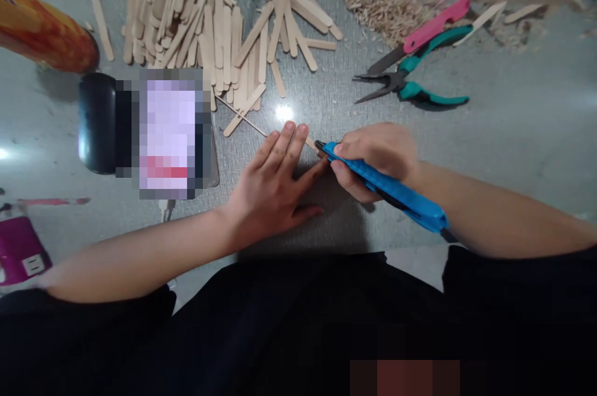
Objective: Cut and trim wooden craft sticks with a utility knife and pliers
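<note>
My left hand (275, 181) lies flat on the grey table, fingers spread. It presses on a wooden craft stick (310, 143), of which only a short end shows past the fingertips. A thin straight rod (242, 116) runs from the stick pile to beneath the same fingers. In my right hand (373, 156) is a blue box cutter (392, 184), gripped between thumb and fingers. Its dark tip meets the stick beside my left index finger. Whether the blade is in the wood is hidden.
A heap of craft sticks (181, 17) lies behind my left hand. Needle-nose pliers (396, 82), a pink-handled knife (436, 26) and wood shavings (382, 1) are at the back right. A blurred-out phone (168, 135), black case (97, 122) and orange can (51, 26) stand left.
</note>
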### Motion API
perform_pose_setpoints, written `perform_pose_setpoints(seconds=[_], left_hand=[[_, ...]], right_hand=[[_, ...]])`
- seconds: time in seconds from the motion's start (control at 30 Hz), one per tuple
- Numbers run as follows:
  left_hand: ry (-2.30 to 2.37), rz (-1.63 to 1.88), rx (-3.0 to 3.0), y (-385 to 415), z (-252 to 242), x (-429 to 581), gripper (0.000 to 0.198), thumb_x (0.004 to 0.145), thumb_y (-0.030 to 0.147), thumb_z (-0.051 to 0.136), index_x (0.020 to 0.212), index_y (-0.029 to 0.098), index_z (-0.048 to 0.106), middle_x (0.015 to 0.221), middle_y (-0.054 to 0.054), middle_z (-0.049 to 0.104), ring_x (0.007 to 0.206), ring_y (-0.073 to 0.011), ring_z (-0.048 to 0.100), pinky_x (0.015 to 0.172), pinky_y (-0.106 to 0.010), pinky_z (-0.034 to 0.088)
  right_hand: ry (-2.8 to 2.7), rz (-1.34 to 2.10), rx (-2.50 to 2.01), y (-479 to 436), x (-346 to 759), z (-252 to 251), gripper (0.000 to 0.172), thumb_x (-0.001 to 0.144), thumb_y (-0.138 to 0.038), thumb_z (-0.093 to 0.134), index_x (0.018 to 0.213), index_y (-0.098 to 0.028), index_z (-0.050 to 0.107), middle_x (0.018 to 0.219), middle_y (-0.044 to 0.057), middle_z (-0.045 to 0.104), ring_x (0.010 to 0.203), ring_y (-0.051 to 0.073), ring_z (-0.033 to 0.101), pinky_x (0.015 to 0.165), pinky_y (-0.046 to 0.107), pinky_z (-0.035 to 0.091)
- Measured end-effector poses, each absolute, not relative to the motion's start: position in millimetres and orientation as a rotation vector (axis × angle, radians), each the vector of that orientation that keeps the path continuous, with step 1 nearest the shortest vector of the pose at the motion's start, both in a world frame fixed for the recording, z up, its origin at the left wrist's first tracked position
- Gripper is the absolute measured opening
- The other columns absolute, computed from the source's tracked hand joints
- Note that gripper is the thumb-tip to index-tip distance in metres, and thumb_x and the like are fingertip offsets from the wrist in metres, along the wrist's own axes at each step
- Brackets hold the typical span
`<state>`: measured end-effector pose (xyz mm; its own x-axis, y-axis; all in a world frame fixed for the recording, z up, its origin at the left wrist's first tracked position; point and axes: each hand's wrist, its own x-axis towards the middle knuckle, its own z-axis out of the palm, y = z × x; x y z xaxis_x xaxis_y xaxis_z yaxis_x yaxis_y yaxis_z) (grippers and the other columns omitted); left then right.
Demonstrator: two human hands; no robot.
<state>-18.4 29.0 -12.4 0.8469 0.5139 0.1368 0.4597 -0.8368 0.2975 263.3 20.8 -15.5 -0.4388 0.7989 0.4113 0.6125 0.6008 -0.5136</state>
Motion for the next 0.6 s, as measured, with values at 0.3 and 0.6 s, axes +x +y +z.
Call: perform_pose_setpoints(seconds=[0.3,0.6], left_hand=[[0.764,0.218,2.766,29.9,-5.3,-18.4,0.109,0.107,0.073,0.079,0.193,0.026,0.032,0.199,-0.026,0.031,0.184,-0.0512,0.038,0.148,-0.066,0.037],[0.757,0.226,2.793,28.8,-3.5,-17.8,0.107,0.107,0.076,0.077,0.192,0.027,0.035,0.195,-0.026,0.04,0.181,-0.0515,0.043,0.147,-0.065,0.037]], right_hand=[[-2.069,0.284,-1.114,16.8,264.5,1.1,0.01,0.107,-0.031,0.073,0.115,-0.036,0.073,0.075,-0.006,0.081,0.053,0.025,0.073,0.06,0.043,0.06],[-2.024,0.271,-0.996,16.1,265.6,1.2,0.019,0.102,-0.025,0.08,0.117,-0.031,0.071,0.089,-0.002,0.088,0.064,0.022,0.083,0.059,0.035,0.064]])
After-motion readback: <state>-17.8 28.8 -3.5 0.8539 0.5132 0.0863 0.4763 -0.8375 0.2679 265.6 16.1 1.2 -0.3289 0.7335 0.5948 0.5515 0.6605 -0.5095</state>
